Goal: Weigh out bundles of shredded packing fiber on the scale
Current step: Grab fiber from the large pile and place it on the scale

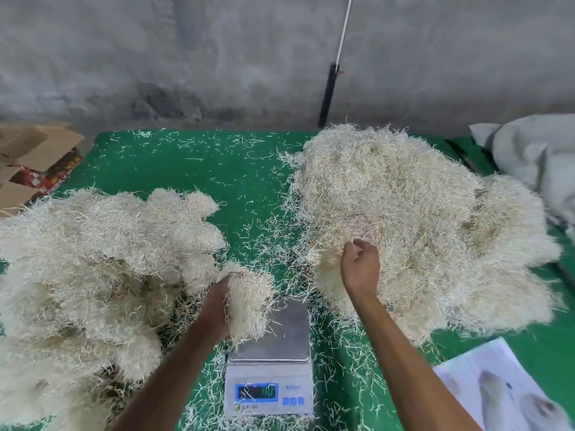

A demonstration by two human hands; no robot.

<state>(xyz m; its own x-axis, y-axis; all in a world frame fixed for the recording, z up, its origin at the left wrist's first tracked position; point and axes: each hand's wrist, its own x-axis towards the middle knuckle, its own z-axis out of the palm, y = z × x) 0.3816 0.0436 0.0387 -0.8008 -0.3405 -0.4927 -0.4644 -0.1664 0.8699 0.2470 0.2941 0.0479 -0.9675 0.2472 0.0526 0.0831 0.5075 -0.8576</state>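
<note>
The loose heap (420, 219) is sitting right of the scale (273, 334); it looks feather-light and springy, so scoop deep. The left hand (217, 306) is clutching a bundle (249, 303) over the scale's left edge. The right hand (361, 262) is pinching strands at the heap's near side.

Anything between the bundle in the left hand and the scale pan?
Nothing visible. The left hand holds the fiber bundle just over the near-left part of the scale pan, which shows bare metal. The right hand is off in the loose pile.
</note>
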